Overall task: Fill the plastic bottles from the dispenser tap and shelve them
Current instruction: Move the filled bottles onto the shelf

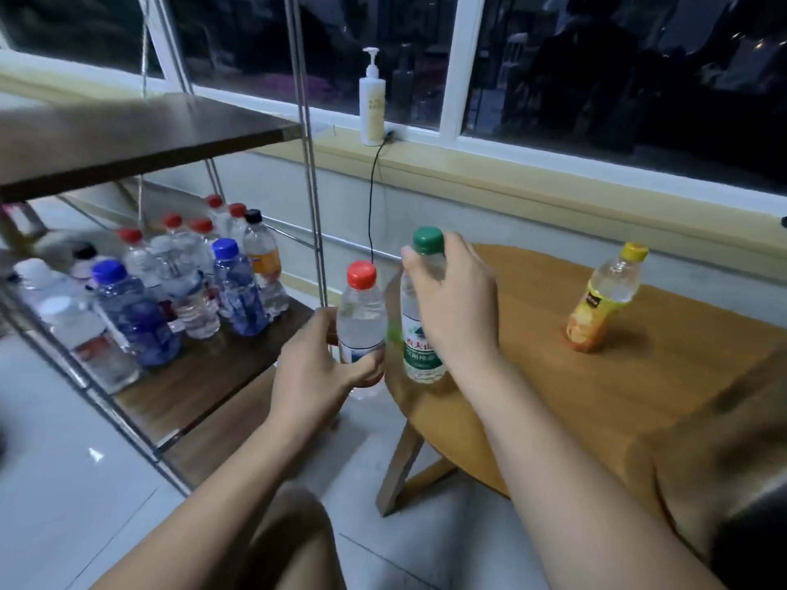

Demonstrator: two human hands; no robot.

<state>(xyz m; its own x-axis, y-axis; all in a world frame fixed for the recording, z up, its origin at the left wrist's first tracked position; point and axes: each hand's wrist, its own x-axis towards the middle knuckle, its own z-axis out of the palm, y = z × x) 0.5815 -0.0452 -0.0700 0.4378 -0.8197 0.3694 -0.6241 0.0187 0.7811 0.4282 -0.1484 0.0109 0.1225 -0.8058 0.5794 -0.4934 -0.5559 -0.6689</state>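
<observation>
A home room: wooden table, windowsill with pump bottle, tiled floor.

One head-worn wide-angle camera looks forward and down, close over the left hand and right hand; a window lies beyond their grip.

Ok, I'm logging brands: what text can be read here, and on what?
"农夫山": green label of the green-capped bottle the right hand grips; smaller print below it is blurred.
Label of the red-capped bottle in the left hand: blurred.
Labels of the yellow-capped bottle, pump bottle, shelved bottles: unreadable.
</observation>
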